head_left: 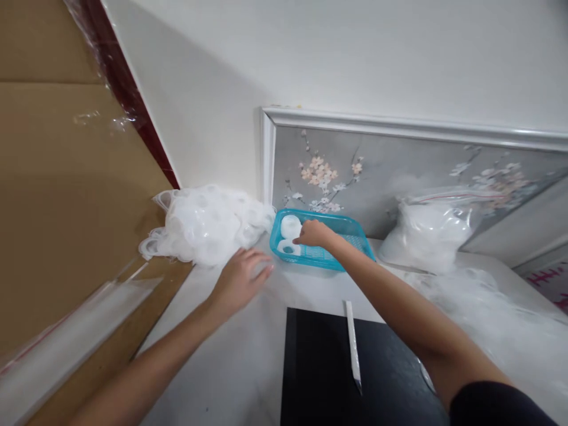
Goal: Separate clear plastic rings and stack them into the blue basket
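A blue plastic basket (326, 262) with a perforated floor sits on the white table by the wall. At its left end are two white round pieces; the rear roll (291, 226) stands behind a front ring (288, 248) with a hole in it. My right hand (314, 233) reaches into the basket with its fingers curled together, the thumb side against these white pieces. Whatever the fingertips grip is hidden. My left hand (242, 277) hovers over the table just left of the basket, fingers loosely apart and holding nothing.
Left of the basket lies a heap of white rings (213, 222) in clear wrap. A filled zip bag (426, 231) and loose clear plastic (492, 319) are at right. A white knife-like tool (352, 343) rests on a black mat (315, 367). A framed flower picture (377, 171) leans behind.
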The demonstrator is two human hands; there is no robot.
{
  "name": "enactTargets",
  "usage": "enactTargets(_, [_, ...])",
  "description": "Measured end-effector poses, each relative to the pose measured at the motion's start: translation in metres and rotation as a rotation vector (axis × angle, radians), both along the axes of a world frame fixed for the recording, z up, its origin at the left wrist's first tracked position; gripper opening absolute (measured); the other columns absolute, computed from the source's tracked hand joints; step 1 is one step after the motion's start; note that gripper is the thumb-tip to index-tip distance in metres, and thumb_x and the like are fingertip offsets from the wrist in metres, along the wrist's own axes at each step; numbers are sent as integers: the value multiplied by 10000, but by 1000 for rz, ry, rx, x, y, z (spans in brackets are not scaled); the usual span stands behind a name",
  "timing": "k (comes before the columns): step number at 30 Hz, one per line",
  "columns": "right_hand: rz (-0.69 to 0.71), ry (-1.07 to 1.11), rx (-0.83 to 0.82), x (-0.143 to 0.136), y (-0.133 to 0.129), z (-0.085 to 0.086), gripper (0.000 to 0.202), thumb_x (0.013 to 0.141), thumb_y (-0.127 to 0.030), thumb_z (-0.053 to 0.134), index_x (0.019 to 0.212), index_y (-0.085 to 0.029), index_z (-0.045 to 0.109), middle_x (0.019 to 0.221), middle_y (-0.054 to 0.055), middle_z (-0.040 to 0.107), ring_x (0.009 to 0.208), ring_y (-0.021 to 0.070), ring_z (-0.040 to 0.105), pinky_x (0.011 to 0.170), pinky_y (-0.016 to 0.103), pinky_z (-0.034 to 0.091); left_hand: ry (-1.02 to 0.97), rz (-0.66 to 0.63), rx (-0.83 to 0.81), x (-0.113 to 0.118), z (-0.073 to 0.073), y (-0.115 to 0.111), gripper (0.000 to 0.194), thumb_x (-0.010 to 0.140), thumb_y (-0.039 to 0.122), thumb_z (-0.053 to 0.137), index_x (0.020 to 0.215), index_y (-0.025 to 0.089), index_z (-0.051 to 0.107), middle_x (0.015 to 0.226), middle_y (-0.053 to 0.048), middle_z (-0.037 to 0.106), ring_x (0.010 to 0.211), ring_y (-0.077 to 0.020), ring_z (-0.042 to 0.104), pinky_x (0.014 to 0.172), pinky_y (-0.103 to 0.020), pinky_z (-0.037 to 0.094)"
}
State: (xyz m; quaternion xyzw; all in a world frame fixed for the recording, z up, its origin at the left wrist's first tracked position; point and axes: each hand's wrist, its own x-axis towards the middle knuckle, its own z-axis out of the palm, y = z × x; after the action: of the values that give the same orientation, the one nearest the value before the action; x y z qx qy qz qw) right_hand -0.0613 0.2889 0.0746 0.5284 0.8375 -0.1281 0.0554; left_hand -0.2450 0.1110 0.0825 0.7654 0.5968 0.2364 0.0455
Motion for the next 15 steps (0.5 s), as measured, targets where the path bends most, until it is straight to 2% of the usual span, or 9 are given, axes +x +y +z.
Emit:
enactTargets(2, [-14, -7, 5, -3, 1, -6, 472, 761, -506, 689, 1061, -142, 706, 1080, 161, 720, 1093, 314, 650, 882, 353, 517, 270, 93, -63, 11, 12, 50, 299, 967, 347, 474, 1063, 196, 714, 1080, -63, 675, 1021, -212, 579, 948, -340, 452])
enactTargets(3, [-20, -9, 6, -5, 2, -8, 489, 754, -504, 698, 1084, -143, 696, 1095, 161, 717, 1099, 308, 650, 882, 346, 517, 319, 110, -86, 16, 15, 72, 296, 950, 342, 500, 1026, 173, 730, 1056, -90, 674, 1038, -243, 571, 926, -354, 456])
enactTargets(6, [-42, -14, 6, -9, 2, -15, 547, 737, -506, 715, 1141, -140, 666, 1150, 173, 699, 1117, 302, 645, 872, 330, 519, 417, 86, -135, 32, 9, 119, 240, 851, 348, 636, 888, 136, 741, 1046, -139, 664, 1098, -305, 550, 914, -378, 449])
enactTargets(8, [-63, -13, -8, -11, 0, -18, 576, 726, -512, 722, 1159, -138, 656, 1117, 177, 711, 1089, 299, 661, 843, 323, 528, 474, 54, -163, 40, 0, 133, 237, 794, 335, 692, 904, 129, 731, 1074, -155, 659, 1140, -326, 530, 935, -390, 434])
enactTargets(11, [-91, -5, -45, -13, -4, -20, 548, 732, -481, 724, 1153, -138, 661, 960, 158, 748, 984, 277, 704, 798, 310, 539, 543, 25, -205, 47, -12, 138, 230, 776, 265, 686, 944, 112, 720, 1091, -174, 661, 1163, -333, 521, 946, -392, 422])
enactTargets(13, [-101, 2, -62, -14, -6, -20, 520, 746, -449, 719, 1155, -133, 661, 902, 151, 753, 929, 263, 721, 785, 300, 540, 574, 22, -232, 48, -15, 139, 224, 782, 231, 661, 955, 100, 714, 1086, -181, 667, 1157, -329, 529, 940, -387, 423])
enactTargets(15, [-106, 7, -65, -16, -6, -19, 518, 750, -417, 723, 1174, -129, 649, 939, 163, 750, 928, 262, 723, 790, 300, 540, 593, 27, -256, 50, -14, 140, 229, 792, 214, 637, 975, 98, 708, 1080, -179, 673, 1156, -323, 536, 942, -384, 422])
